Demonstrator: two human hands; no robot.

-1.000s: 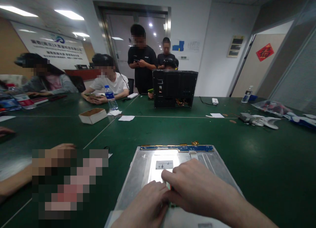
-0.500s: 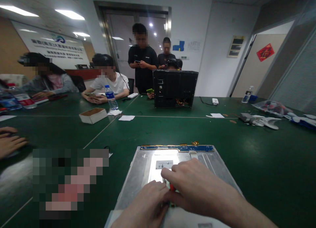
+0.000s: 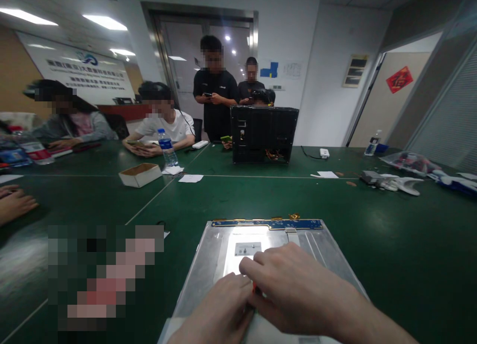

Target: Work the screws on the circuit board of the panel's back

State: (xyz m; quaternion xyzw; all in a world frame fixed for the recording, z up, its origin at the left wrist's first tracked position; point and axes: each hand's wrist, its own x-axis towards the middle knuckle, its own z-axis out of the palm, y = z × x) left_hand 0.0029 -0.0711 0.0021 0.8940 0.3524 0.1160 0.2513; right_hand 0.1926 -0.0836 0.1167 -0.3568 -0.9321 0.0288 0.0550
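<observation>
A flat silver display panel (image 3: 201, 264) lies back side up on the table in front of me. A narrow blue circuit board (image 3: 246, 224) runs along its far edge, joined to a pale ribbon cable (image 3: 291, 234). My right hand (image 3: 294, 284) is closed, its fingers wrapped round a small red-orange object (image 3: 255, 287) that is mostly hidden. Beside it, touching, my left hand (image 3: 223, 304) has its fingers curled down over the panel. What the left fingertips hold, if anything, cannot be seen.
Ahead stands a black equipment case (image 3: 264, 135). A white open box (image 3: 140, 175) and a water bottle (image 3: 167, 147) are left of it. Gloves (image 3: 395, 182) lie at the right. Another person's hand (image 3: 17, 205) rests at the left edge. Several people sit or stand beyond.
My right hand has shifted and turned slightly, and less of the red-orange object shows. My left hand stays nearly in place. The panel has not moved.
</observation>
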